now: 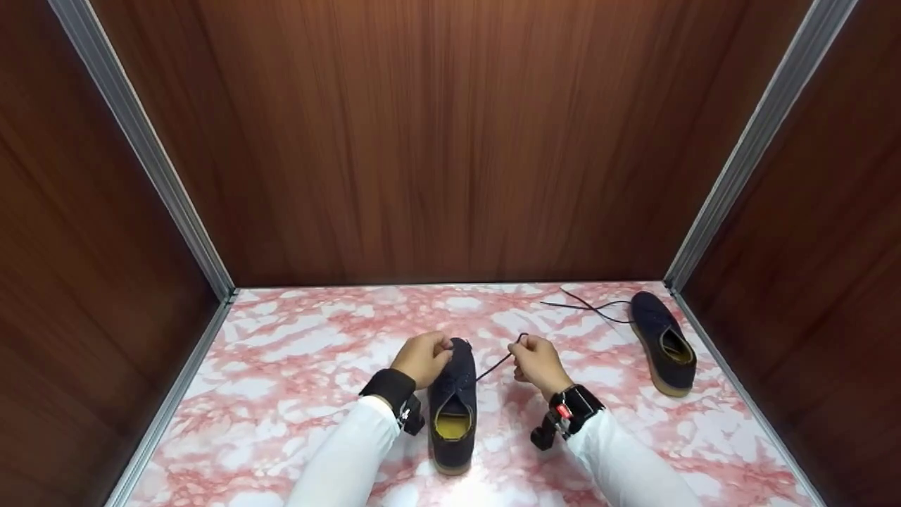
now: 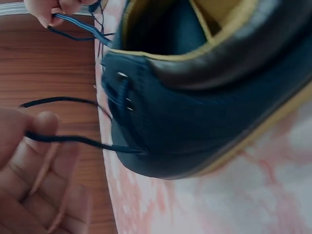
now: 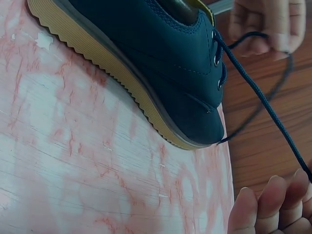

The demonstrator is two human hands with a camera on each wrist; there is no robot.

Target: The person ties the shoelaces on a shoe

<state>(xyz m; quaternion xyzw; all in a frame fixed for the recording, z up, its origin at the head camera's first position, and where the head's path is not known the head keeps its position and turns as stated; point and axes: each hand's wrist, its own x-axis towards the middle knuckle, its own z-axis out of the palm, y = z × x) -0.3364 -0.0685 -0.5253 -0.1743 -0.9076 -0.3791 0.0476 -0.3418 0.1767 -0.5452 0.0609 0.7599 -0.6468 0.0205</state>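
A dark navy lace-up shoe with a tan sole stands on the table, toe pointing away. My left hand is by the toe on the left side and pinches one shoelace between thumb and finger; its other fingers are loosely bent in the left wrist view. Off to the shoe's right, my right hand pinches the other shoelace, drawn out taut from the eyelets. In the right wrist view that lace runs down to the fingertips.
A matching navy shoe stands at the far right, its loose laces spread leftward on the table. The pink-and-white marbled tabletop is enclosed by brown wood-grain panels with grey metal edging at the back and sides.
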